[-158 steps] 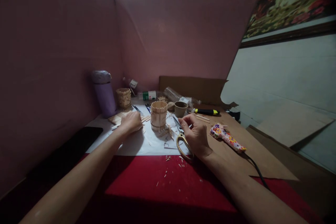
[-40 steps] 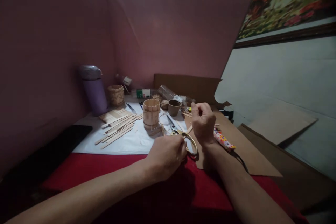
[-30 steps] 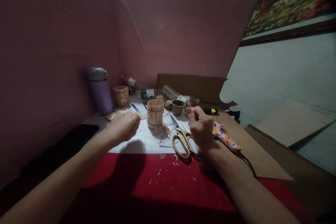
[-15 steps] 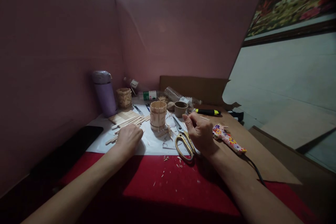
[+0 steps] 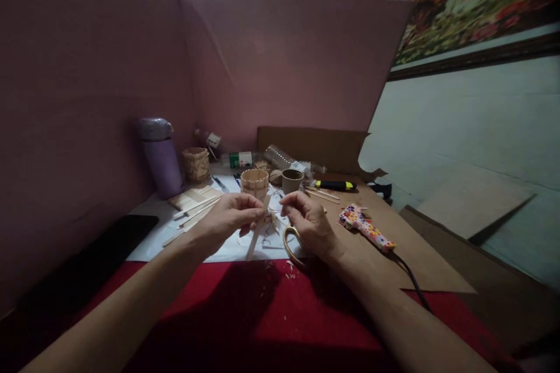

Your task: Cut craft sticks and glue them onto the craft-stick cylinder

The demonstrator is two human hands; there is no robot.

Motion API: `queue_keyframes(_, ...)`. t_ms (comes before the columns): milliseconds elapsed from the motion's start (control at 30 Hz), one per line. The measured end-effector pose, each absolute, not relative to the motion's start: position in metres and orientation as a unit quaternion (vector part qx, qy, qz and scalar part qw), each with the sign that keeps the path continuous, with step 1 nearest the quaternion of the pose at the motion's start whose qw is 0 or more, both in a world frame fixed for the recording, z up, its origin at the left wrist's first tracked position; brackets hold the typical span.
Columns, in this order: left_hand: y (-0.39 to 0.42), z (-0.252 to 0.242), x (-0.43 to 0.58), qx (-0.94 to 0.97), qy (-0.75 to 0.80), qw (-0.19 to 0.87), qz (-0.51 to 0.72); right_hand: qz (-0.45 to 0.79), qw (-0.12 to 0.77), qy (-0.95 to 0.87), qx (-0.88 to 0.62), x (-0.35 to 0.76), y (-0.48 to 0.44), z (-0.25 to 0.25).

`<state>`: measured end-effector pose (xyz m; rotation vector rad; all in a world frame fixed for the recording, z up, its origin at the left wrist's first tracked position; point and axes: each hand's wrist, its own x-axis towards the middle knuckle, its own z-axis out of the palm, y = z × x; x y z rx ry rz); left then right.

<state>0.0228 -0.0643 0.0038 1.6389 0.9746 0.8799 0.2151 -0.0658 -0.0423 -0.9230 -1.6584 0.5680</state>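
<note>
My left hand [image 5: 234, 215] pinches a flat wooden craft stick [image 5: 258, 230] between thumb and fingers, the stick tilted with its lower end towards me. To its right my right hand [image 5: 308, 221] has thumb and fingertips pressed together; whatever they hold, if anything, is too small to make out. Gold-handled scissors [image 5: 289, 245] lie partly hidden under my right hand. Just beyond both hands stands a cup covered in craft sticks [image 5: 254, 182], its lower part hidden by my left hand. A pile of loose craft sticks [image 5: 192, 210] lies left of it on white paper [image 5: 149, 242].
A purple bottle [image 5: 160, 160] and a second stick-covered cup [image 5: 196, 164] stand at the left. A brown pot [image 5: 291, 180], clear plastic bottles [image 5: 282, 158] and a yellow-black cutter [image 5: 336, 185] are at the back. A flowered glue gun [image 5: 367, 227] with its cord lies right.
My left hand has come up from the stick pile with a craft stick. My right hand has shifted left towards it. The view has turned slightly right.
</note>
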Motion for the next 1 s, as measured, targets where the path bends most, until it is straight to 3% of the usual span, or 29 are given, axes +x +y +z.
queue_keyframes(133,-0.058,0.0,0.054,0.656,0.366,0.543,0.375,0.337,0.574,-0.655,-0.357,0.211,-0.066,-0.041)
queue_keyframes(267,-0.052,-0.01,0.071,0.678,0.383,0.503,0.375,0.356,0.611,-0.595,-0.382,0.212,-0.062,-0.039)
queue_keyframes(333,-0.051,-0.014,0.071,0.724,0.389,0.389,0.415,0.363,0.616,-0.575,-0.397,0.214,-0.06,-0.039)
queue_keyframes(467,-0.047,-0.006,0.054,0.761,0.408,0.042,0.503,0.346,0.622,-0.56,-0.423,0.217,-0.056,-0.043)
queue_keyframes(567,-0.04,0.014,0.038,0.762,0.498,-0.076,0.408,0.327,0.627,-0.561,-0.43,0.217,-0.055,-0.044)
queue_keyframes(700,-0.026,0.031,0.025,0.823,0.507,-0.024,0.255,0.31,0.629,-0.567,-0.432,0.218,-0.054,-0.044)
queue_keyframes(833,-0.012,0.031,0.024,0.83,0.53,-0.039,0.169,0.298,0.633,-0.572,-0.427,0.219,-0.052,-0.046)
queue_keyframes(1000,0.005,0.035,0.03,0.829,0.536,-0.021,0.159,0.288,0.64,-0.568,-0.429,0.221,-0.049,-0.047)
